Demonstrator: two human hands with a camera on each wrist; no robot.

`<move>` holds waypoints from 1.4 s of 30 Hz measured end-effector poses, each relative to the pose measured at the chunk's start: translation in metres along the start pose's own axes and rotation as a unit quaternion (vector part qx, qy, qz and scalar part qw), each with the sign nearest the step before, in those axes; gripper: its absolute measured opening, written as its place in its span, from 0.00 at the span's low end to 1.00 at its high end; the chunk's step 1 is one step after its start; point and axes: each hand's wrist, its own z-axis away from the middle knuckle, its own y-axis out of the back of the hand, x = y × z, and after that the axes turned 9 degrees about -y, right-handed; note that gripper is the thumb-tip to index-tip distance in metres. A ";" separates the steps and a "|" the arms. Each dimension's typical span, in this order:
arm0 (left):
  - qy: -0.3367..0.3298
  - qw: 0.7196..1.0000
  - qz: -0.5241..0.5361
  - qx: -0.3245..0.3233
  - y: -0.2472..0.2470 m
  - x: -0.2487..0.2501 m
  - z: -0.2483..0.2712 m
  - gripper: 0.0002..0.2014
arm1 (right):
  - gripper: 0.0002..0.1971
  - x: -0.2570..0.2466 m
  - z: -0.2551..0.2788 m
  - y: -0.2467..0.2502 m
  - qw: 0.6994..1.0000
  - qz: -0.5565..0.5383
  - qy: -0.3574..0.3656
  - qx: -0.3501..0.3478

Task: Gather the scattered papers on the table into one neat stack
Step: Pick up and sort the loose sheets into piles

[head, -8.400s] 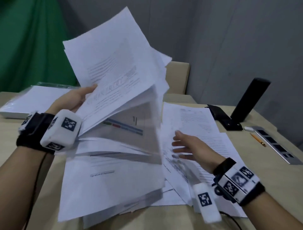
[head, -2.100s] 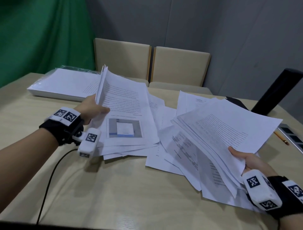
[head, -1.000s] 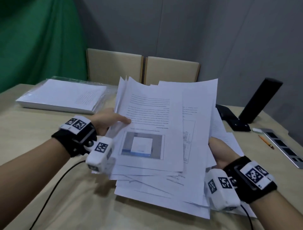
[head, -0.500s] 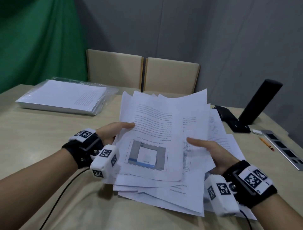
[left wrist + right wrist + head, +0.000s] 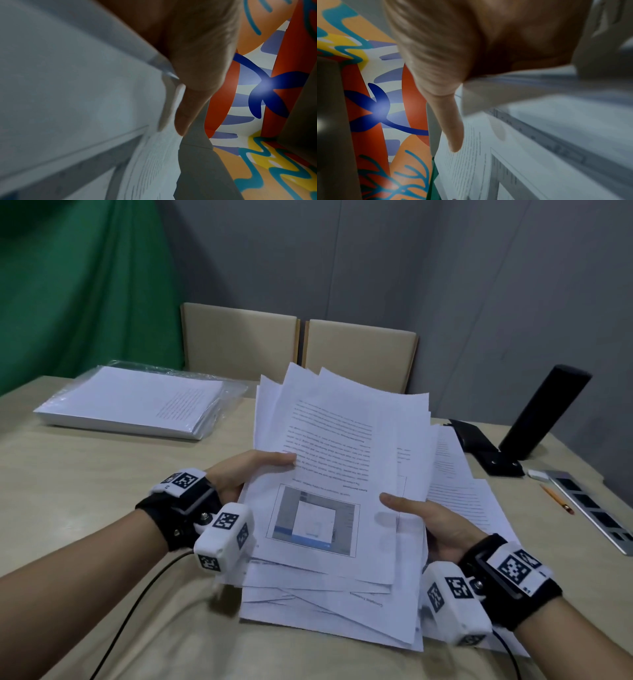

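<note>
While both hands pinch papers, fingers stay hidden underneath.

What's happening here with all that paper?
A person is gathering loose printed sheets into one pile. The left hand grips the left edge of the bundle of papers, thumb on top, and the right hand holds the right edge the same way. The sheets are still fanned and uneven, with a few more sheets lying on the table beneath. A separate wrapped stack sits further off.
</note>
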 end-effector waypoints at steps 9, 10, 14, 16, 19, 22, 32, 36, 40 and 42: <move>-0.113 0.992 -0.028 0.054 -0.026 0.007 -0.007 0.18 | 0.22 0.011 -0.012 0.000 0.999 0.025 0.041 0.000; -0.112 0.993 -0.008 0.047 -0.024 0.007 -0.009 0.19 | 0.23 0.010 -0.013 0.004 0.999 0.010 0.049 0.003; -0.072 0.994 0.069 0.050 -0.009 0.007 -0.007 0.26 | 0.20 -0.001 -0.008 0.036 0.994 -0.066 0.071 0.044; -0.060 0.992 0.085 0.073 -0.001 0.004 -0.007 0.21 | 0.20 -0.009 -0.002 0.059 0.990 -0.082 0.086 0.072; -0.043 0.992 0.078 0.094 0.007 -0.003 -0.005 0.15 | 0.08 -0.016 0.008 0.086 0.982 -0.112 0.080 0.128; -0.031 0.990 0.093 0.098 0.008 -0.008 -0.006 0.14 | 0.15 -0.014 0.010 0.105 0.980 -0.085 0.072 0.166; -0.003 0.988 0.132 -0.078 -0.046 0.038 -0.018 0.35 | 0.14 -0.034 0.009 0.054 0.997 0.048 -0.037 0.057; -0.027 0.995 -0.087 -0.037 -0.046 0.054 -0.023 0.19 | 0.21 -0.054 0.009 0.032 0.993 0.100 -0.057 0.025; 0.001 0.981 -0.190 -0.041 -0.040 0.048 -0.022 0.11 | 0.18 -0.073 0.012 0.020 0.996 0.081 -0.037 0.019; 0.013 0.991 -0.131 -0.016 -0.028 0.038 -0.024 0.27 | 0.17 -0.079 0.013 0.015 0.999 0.033 -0.014 0.022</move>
